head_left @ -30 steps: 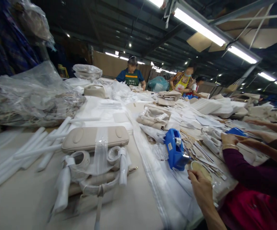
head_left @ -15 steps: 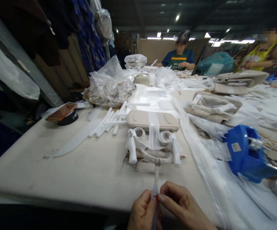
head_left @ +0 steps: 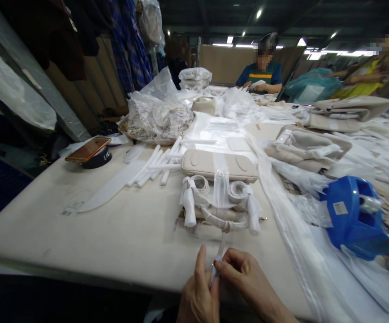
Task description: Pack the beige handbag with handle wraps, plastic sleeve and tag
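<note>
At the table's near edge my left hand (head_left: pixel 198 296) and my right hand (head_left: pixel 248 280) meet and pinch the end of a thin white strip (head_left: pixel 218 253). That strip runs up toward a beige handbag (head_left: pixel 219 165) lying flat just beyond. The bag's handles (head_left: pixel 219 211) are wrapped in white paper, and a clear band crosses its body. My right thumb and forefinger close on the strip's tip, with my left thumb raised beside it.
A blue tape dispenser (head_left: pixel 356 220) sits at the right. White foam sticks (head_left: pixel 154 165) lie left of the bag; a phone (head_left: pixel 87 149) rests on a black stand. A plastic bag of parts (head_left: pixel 157 119) and stacked beige bags (head_left: pixel 312 148) lie farther back. Other people work at the far end.
The view swung left and down from the right side of the table to the bag. My hands came together on the strip and have since drawn slightly nearer the bag.
</note>
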### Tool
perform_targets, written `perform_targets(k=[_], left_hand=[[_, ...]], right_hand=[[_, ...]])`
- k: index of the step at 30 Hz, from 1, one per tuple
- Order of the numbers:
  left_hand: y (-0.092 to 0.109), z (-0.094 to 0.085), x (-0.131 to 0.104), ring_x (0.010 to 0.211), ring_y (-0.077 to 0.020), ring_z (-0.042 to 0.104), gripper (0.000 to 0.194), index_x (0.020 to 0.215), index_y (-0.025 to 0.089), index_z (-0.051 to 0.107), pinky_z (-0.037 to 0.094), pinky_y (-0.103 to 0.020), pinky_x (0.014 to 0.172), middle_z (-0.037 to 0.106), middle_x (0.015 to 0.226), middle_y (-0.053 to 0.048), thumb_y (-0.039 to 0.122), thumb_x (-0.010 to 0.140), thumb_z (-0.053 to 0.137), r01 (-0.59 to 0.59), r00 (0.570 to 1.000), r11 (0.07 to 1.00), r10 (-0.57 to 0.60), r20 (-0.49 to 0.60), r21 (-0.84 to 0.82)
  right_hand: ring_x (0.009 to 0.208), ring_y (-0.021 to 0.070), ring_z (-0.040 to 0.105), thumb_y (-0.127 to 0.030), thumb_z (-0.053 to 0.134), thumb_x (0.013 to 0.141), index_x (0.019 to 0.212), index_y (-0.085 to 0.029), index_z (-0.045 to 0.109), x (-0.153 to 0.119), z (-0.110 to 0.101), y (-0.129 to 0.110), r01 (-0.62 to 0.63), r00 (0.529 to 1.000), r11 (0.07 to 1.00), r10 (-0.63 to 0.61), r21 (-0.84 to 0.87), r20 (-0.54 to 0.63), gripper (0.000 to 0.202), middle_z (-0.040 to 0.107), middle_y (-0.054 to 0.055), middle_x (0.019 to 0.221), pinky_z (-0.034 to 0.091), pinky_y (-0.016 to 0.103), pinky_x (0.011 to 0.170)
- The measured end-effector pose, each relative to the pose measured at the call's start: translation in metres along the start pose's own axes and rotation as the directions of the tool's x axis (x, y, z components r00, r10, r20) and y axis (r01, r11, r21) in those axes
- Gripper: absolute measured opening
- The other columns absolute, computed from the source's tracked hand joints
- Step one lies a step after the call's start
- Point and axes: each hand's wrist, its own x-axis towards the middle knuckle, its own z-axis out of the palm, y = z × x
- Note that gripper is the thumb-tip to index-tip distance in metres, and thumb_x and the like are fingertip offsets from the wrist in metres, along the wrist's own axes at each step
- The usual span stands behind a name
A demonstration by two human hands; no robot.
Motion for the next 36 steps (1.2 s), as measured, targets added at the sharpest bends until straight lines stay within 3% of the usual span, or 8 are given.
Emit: perform_targets(k=[4, 7, 10, 12, 21, 27, 33, 36], left_hand=[[-0.002, -0.005, 0.002, 0.076, -0.0231, 0.065, 0.035, 0.112, 0.019, 0.055, 0.046, -0.031, 0.069, 0.068, 0.08, -0.01, 0.037, 0.094, 0.032, -0.081, 0.996, 0.997, 0.081, -0.026, 0.002], [0.005, -0.013, 0.01, 0.056, -0.0172, 0.061, 0.034, 0.098, 0.019, 0.06, 0.044, -0.026, 0.053, 0.064, 0.068, -0.006, 0.044, 0.09, 0.04, 0.178, 0.976, 0.946, -0.134, 0.172, -0.272], [0.016, -0.021, 0.021, 0.032, -0.0065, 0.039, 0.038, 0.087, 0.016, 0.057, 0.028, -0.019, 0.035, 0.052, 0.051, 0.004, 0.053, 0.079, 0.053, 0.547, 0.823, 0.662, -0.313, 0.474, -0.513], [0.022, -0.025, 0.026, 0.03, -0.0038, 0.034, 0.041, 0.081, 0.014, 0.055, 0.023, -0.016, 0.033, 0.05, 0.048, 0.005, 0.053, 0.071, 0.061, 0.659, 0.747, 0.505, -0.348, 0.567, -0.558], [0.028, -0.034, 0.032, 0.028, -0.0021, 0.035, 0.04, 0.067, 0.014, 0.052, 0.016, -0.016, 0.031, 0.054, 0.045, 0.002, 0.049, 0.062, 0.07, 0.748, 0.662, 0.347, -0.337, 0.669, -0.565], [0.032, -0.033, 0.034, 0.024, -0.0019, 0.029, 0.055, 0.068, 0.016, 0.052, 0.016, -0.017, 0.03, 0.05, 0.041, 0.007, 0.048, 0.038, 0.085, 0.883, 0.464, 0.072, -0.277, 0.842, -0.463], [0.042, -0.04, 0.032, 0.028, -0.0011, 0.032, 0.047, 0.073, 0.014, 0.055, 0.02, -0.017, 0.035, 0.052, 0.046, 0.006, 0.045, 0.051, 0.082, 0.847, 0.526, 0.068, -0.241, 0.815, -0.527], [0.043, -0.04, 0.03, 0.029, -0.0026, 0.033, 0.045, 0.074, 0.014, 0.055, 0.019, -0.018, 0.035, 0.052, 0.045, 0.005, 0.049, 0.057, 0.077, 0.816, 0.578, 0.177, -0.258, 0.774, -0.55]], right_hand=[[0.053, 0.0108, 0.033, -0.051, 0.049, 0.067, 0.057, -0.019, 0.042, -0.001, -0.001, -0.001, 0.013, 1.0, 1.0, -0.013, 0.022, 0.009, 0.034, 0.036, -0.004, 0.054, 0.025, 0.025, 0.05], [0.055, 0.0116, 0.037, -0.048, 0.049, 0.071, 0.062, -0.017, 0.048, -0.005, -0.008, -0.001, 0.046, 0.996, 0.997, -0.05, 0.065, 0.072, 0.032, 0.042, -0.003, 0.056, 0.028, 0.025, 0.052], [0.059, 0.0134, 0.043, -0.042, 0.049, 0.074, 0.07, -0.015, 0.055, -0.011, -0.016, -0.002, 0.074, 0.99, 0.996, -0.08, 0.058, 0.116, 0.027, 0.051, 0.0, 0.062, 0.033, 0.025, 0.056], [0.06, 0.014, 0.046, -0.038, 0.048, 0.077, 0.074, -0.015, 0.057, -0.016, -0.018, -0.002, 0.098, 0.989, 0.995, -0.097, 0.002, 0.11, 0.025, 0.053, 0.001, 0.063, 0.034, 0.026, 0.056], [0.064, 0.0141, 0.053, -0.028, 0.036, 0.088, 0.109, -0.019, 0.044, -0.026, -0.014, 0.01, 0.307, 0.948, 0.938, -0.316, -0.163, -0.032, 0.024, 0.056, -0.001, 0.073, 0.039, 0.025, 0.061], [0.069, 0.013, 0.052, -0.029, 0.047, 0.085, 0.091, -0.021, 0.049, -0.012, 0.002, 0.019, 0.262, 0.96, 0.921, -0.28, 0.288, 0.023, 0.01, 0.056, -0.002, 0.074, 0.04, 0.024, 0.064], [0.054, 0.0076, 0.05, -0.037, 0.073, 0.069, 0.091, -0.02, 0.054, 0.0, 0.026, 0.024, 0.012, 0.987, 0.595, -0.135, 0.803, 0.086, 0.034, 0.06, -0.004, 0.068, 0.036, 0.02, 0.054], [0.056, 0.0081, 0.053, -0.035, 0.078, 0.063, 0.091, -0.021, 0.055, 0.002, 0.029, 0.023, 0.003, 0.998, 0.587, -0.055, 0.81, 0.036, 0.039, 0.063, -0.003, 0.072, 0.039, 0.02, 0.055]])
